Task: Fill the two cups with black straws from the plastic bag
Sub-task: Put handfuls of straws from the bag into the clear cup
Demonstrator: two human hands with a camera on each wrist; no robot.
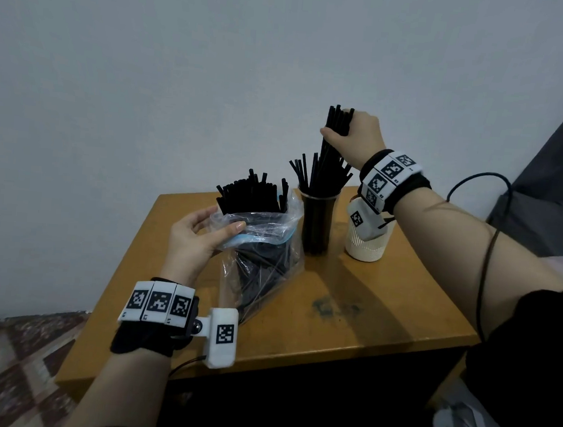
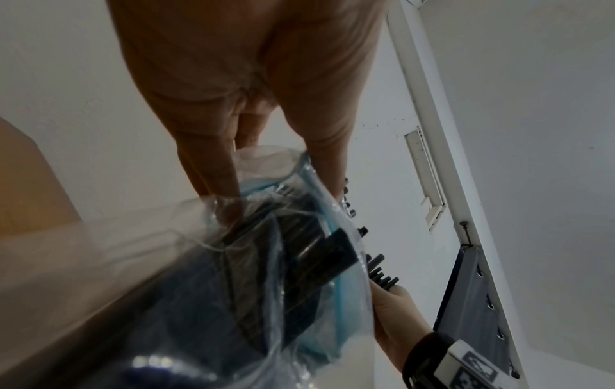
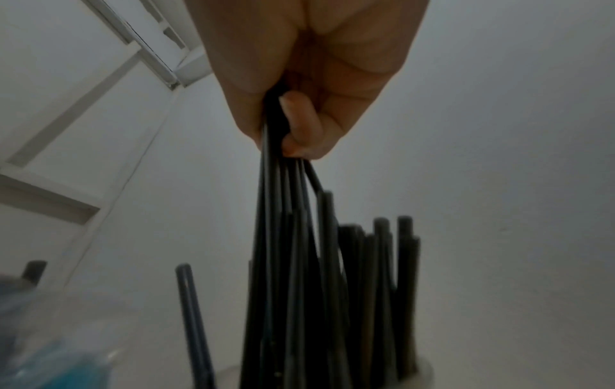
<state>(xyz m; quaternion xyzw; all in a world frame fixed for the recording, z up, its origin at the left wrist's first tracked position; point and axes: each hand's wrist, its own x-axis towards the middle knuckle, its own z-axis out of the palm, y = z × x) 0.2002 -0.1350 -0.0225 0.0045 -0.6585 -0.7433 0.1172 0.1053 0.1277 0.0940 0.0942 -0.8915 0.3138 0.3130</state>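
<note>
A clear plastic bag (image 1: 263, 255) with a blue zip rim stands on the wooden table (image 1: 349, 319), and many black straws (image 1: 254, 192) stick out of its mouth. My left hand (image 1: 204, 231) pinches the bag's rim (image 2: 266, 189) and holds it upright. A dark clear cup (image 1: 316, 223) beside the bag holds several straws. My right hand (image 1: 350, 134) grips a bundle of black straws (image 3: 283, 237) by its top, the lower ends inside the dark cup. A white ribbed cup (image 1: 367, 243) stands to the right, partly hidden by my wrist camera.
A grey wall rises right behind the table. A dark fabric (image 1: 560, 168) hangs at the right, and a black cable (image 1: 485, 263) runs along my right arm. Patterned floor (image 1: 8, 367) lies to the left of the table.
</note>
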